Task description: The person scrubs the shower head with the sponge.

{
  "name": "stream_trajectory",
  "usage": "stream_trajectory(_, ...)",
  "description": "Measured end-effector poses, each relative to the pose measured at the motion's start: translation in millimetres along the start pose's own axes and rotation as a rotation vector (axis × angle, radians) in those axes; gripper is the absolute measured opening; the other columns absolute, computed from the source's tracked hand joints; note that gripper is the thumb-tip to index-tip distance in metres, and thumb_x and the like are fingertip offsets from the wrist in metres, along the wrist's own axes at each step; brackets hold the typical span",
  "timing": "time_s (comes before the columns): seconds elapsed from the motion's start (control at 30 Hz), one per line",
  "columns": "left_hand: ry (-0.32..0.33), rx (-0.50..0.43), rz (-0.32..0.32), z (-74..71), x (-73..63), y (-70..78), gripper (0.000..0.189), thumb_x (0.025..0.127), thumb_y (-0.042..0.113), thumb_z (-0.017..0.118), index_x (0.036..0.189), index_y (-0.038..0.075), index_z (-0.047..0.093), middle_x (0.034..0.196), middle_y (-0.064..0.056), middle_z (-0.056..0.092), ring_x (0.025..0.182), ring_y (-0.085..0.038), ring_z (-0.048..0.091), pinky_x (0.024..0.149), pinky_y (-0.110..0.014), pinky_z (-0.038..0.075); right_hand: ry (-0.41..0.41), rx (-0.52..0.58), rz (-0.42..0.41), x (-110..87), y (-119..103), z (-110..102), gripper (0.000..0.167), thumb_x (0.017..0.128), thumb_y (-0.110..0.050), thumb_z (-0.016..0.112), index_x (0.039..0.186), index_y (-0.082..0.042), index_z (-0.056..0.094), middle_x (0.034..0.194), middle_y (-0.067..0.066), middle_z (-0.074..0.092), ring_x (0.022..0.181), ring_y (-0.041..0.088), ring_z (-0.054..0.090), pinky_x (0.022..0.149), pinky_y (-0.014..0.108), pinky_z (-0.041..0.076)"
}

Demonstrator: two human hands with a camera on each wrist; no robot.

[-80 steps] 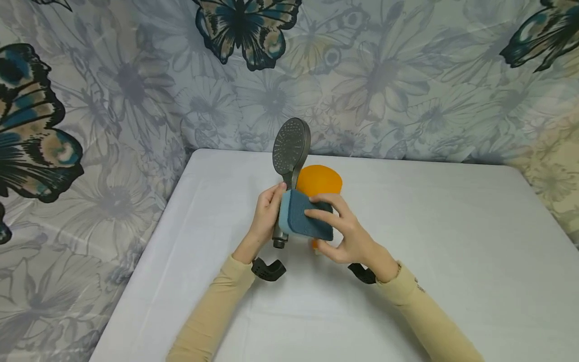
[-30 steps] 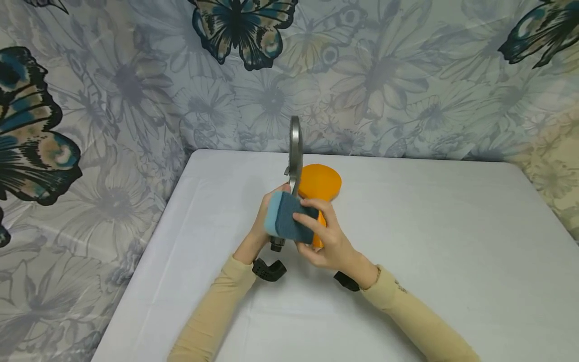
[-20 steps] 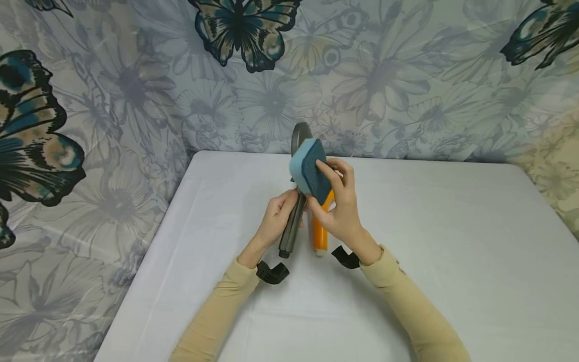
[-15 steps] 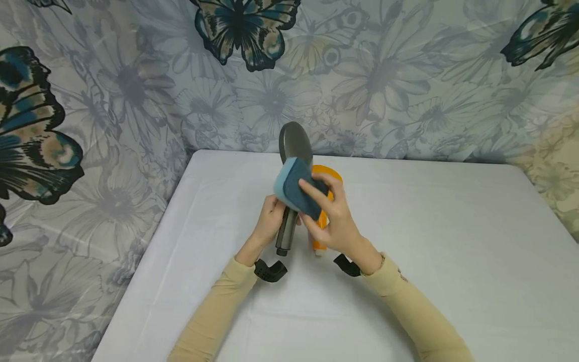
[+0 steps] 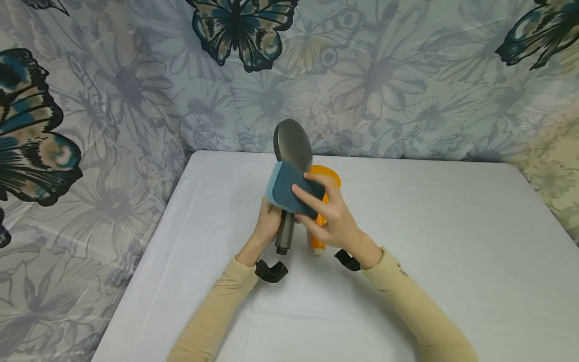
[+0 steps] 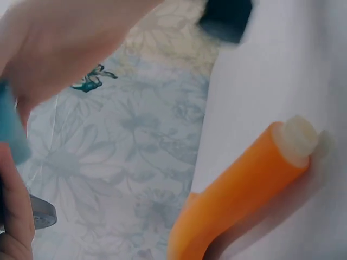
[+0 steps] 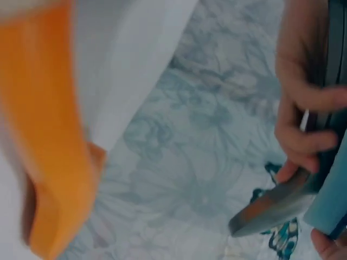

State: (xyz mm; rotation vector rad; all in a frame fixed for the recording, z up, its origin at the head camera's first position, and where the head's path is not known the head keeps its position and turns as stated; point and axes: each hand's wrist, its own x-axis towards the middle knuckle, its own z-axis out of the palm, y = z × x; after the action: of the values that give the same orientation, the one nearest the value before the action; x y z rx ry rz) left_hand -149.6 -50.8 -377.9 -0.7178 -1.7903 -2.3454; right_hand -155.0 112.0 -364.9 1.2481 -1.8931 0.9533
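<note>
My left hand [image 5: 268, 223] grips a grey handheld shower head [image 5: 293, 143] by its handle, upright over the table, smooth back toward me. In my right hand [image 5: 338, 217] is a two-tone blue sponge [image 5: 293, 190], pinched between thumb and fingers, its lighter side against the shower head around the neck. The sponge covers that neck and part of my left fingers. Behind and right of it lies an orange shower head [image 5: 318, 236], partly hidden by my right hand; the left wrist view shows its whitish handle end [image 6: 299, 140]. Curled left fingers [image 7: 303, 142] appear in the right wrist view.
A white-covered table [image 5: 452, 241] extends to both sides, its back edge close to a floral butterfly-print cloth [image 5: 380, 80]. Black curved pieces [image 5: 271, 271] sit at both wrists, above the table.
The grey shower head has turned from its spray face, through edge-on, to its back. My right hand has moved the sponge up toward the head, then down and left to the neck.
</note>
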Motion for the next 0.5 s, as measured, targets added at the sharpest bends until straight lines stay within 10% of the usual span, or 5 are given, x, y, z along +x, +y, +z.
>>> stream_trajectory(0.23,-0.029,0.006,-0.01,-3.3,2.3,-12.8,0.047,0.103,0.015,0.026,0.086,-0.018,0.054,0.071,0.001,0.061,0.049,-0.013,0.058,0.045,-0.029,0.048,0.049,-0.04,0.175,9.2,7.1,0.2,0.047,0.093,-0.029,0.055,0.132,-0.003,0.05,0.135,0.027,0.033,0.124,0.037,0.032,0.1,0.047,0.032)
stream_trajectory(0.5,0.125,-0.058,-0.014,7.7,0.6,17.1,0.039,0.102,0.009,0.026,0.1,-0.021,0.052,0.076,0.004,0.061,0.059,-0.005,0.056,0.058,-0.019,0.048,-0.166,0.071,-0.139,-25.3,-26.3,5.3,0.042,0.09,-0.02,0.06,0.128,-0.004,0.054,0.129,0.029,0.039,0.119,0.04,0.038,0.103,0.047,0.032)
